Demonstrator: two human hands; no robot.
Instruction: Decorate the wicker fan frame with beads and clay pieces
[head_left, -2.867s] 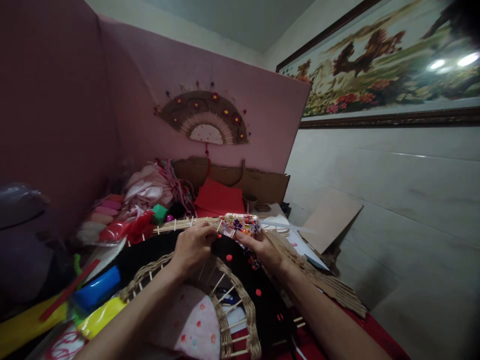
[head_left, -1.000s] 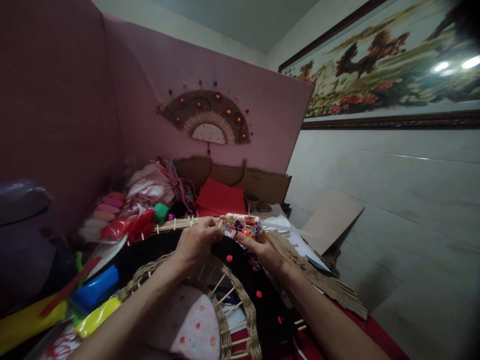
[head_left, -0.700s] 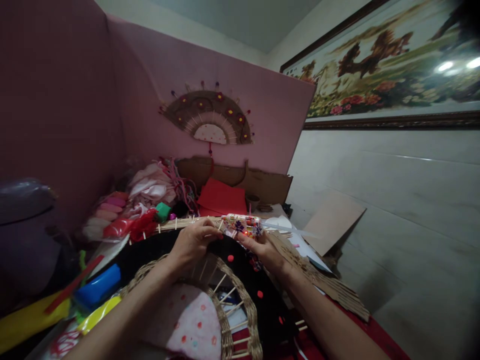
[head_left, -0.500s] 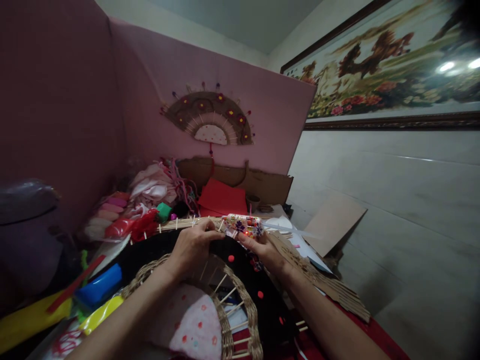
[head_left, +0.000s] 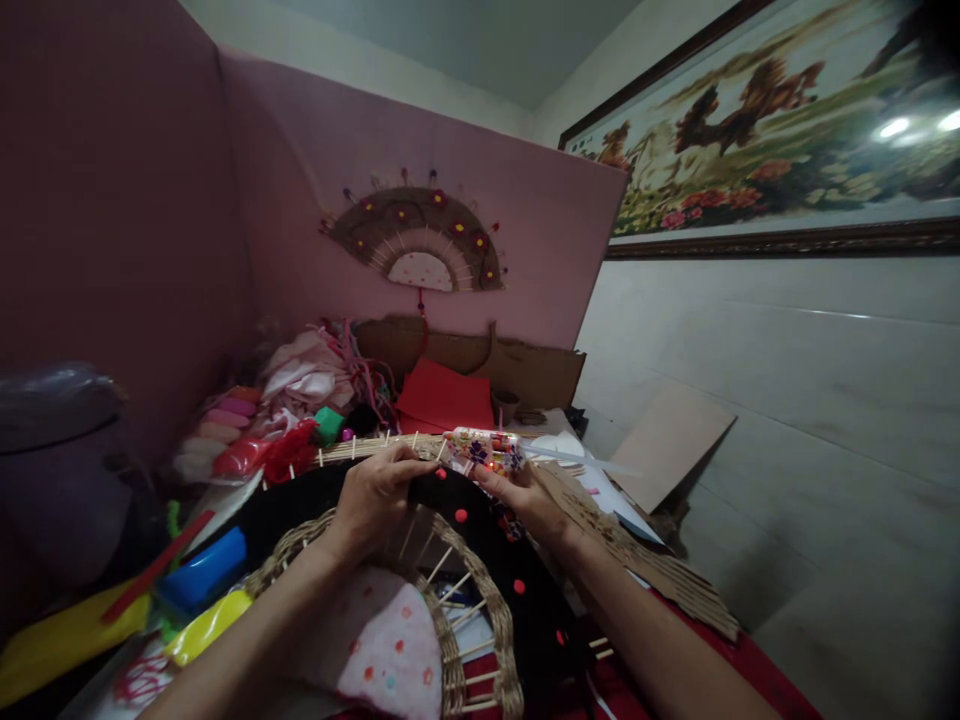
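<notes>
A large handmade fan with a black band (head_left: 540, 610), twine-woven sticks and a spotted pink-white centre (head_left: 401, 640) lies before me. Several small red dots run along the band. My left hand (head_left: 379, 490) is closed at the band's upper edge, thumb and fingers pressed together there. Close by its fingertips sits a red dot (head_left: 441, 473) on the black. In my right hand (head_left: 529, 505) is a flower-patterned glue gun (head_left: 484, 450) with a small red light lit and a clear glue stick (head_left: 581, 459) jutting out to the right. The gun's nozzle points toward the left fingertips.
Red sheets (head_left: 444, 395) and a cardboard strip (head_left: 525, 365) are behind the fan. Coloured clay packs (head_left: 206, 570) and fabric (head_left: 307, 370) crowd the left. Corrugated cardboard (head_left: 645, 555) lies on the right. A finished fan (head_left: 424, 235) hangs on the pink panel.
My left hand has drawn slightly left, and a red dot by its fingertips has come into view on the black band. The glue gun has barely moved.
</notes>
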